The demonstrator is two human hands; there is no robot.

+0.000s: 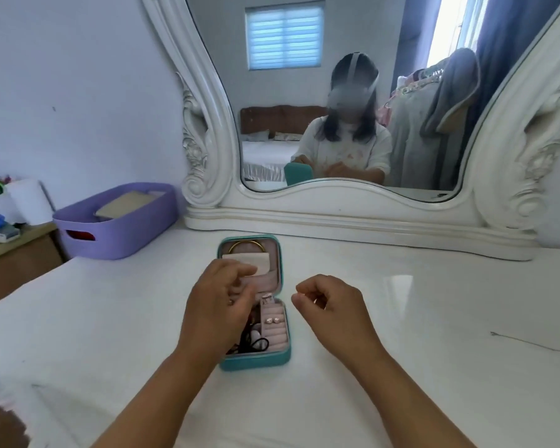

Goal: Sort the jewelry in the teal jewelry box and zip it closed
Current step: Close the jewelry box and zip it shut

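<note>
Teal jewelry box (256, 362) lies open on the white dresser top (417, 318), earrings (271, 320) seated in the ring rolls, bangle (246, 244) tucked in the lid. My left hand (219, 302) curls over the tray; what it holds, I can't tell. Right hand (328, 300) pinches narrow, maybe something tiny. Zipping remains; plenty of clear room all round.

One teal jewelry box (255, 358); two earrings (272, 319); one gold bangle (247, 244); one purple basket (117, 234); one mirror (353, 202); two hands.
</note>
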